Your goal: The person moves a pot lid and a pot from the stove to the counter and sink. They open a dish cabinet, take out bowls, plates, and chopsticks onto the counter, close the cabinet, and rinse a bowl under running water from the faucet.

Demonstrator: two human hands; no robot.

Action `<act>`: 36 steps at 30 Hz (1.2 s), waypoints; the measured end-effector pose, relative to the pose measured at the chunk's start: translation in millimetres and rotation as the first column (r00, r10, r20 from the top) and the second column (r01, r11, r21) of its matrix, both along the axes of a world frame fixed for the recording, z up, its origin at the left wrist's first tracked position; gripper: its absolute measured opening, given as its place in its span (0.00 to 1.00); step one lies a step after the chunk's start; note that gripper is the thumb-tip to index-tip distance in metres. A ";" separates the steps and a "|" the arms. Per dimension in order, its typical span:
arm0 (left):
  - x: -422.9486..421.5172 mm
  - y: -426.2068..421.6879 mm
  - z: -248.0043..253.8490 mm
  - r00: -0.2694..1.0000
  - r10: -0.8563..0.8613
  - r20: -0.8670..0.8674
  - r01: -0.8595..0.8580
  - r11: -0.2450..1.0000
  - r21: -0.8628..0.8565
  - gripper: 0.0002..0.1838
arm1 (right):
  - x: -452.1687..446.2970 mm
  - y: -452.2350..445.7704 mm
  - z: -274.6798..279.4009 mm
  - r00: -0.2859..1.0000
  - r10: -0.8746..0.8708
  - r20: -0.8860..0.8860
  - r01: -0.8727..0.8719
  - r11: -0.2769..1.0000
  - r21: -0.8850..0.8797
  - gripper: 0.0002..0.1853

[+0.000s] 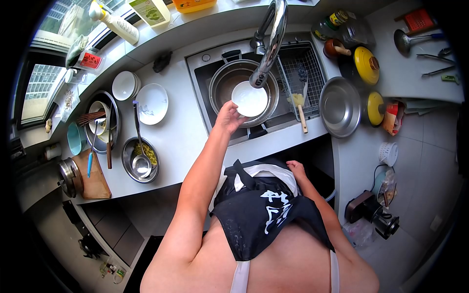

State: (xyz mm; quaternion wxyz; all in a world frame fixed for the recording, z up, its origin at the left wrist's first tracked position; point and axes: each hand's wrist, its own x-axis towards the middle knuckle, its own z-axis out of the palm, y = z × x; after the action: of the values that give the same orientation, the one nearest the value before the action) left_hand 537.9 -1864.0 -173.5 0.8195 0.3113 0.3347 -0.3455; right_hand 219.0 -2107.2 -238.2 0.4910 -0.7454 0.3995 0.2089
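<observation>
My left hand point(229, 117) grips the rim of a small white bowl point(249, 98), fingers and thumb closed on its near left side. The bowl is held over a metal pot point(213, 83) standing in the sink point(200, 78), just beneath the spout of the chrome faucet point(274, 44). Whether water runs cannot be made out. My right hand point(296, 169) hangs low beside the black apron point(249, 215), in front of the counter, with nothing visible in it; its fingers look loosely extended.
A wire rack point(312, 58) with a wooden-handled brush point(300, 110) is right of the pot. Beyond lies a metal basin point(340, 107). Left are a white plate point(152, 103), stacked bowls point(124, 86), a steel bowl point(128, 158) with a ladle point(141, 165), and a cutting board point(95, 180).
</observation>
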 end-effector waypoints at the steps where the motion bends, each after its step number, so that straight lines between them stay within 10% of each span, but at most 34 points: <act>1: -0.4 0.6 -4.6 1.000 0.001 0.000 -0.001 1.000 0.000 0.27 | 1.6 0.3 2.1 1.000 0.001 0.000 -0.001 1.000 0.000 0.14; 36: 1.1 -0.3 0.5 1.000 -0.001 -0.011 0.001 1.000 0.002 0.26 | 1.6 0.6 0.8 1.000 0.004 -0.007 -0.004 1.000 -0.004 0.14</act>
State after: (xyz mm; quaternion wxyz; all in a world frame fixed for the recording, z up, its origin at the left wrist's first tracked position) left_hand 538.9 -1864.3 -173.0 0.8173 0.3104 0.3392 -0.3473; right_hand 220.6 -2106.6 -237.5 0.4880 -0.7463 0.4001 0.2115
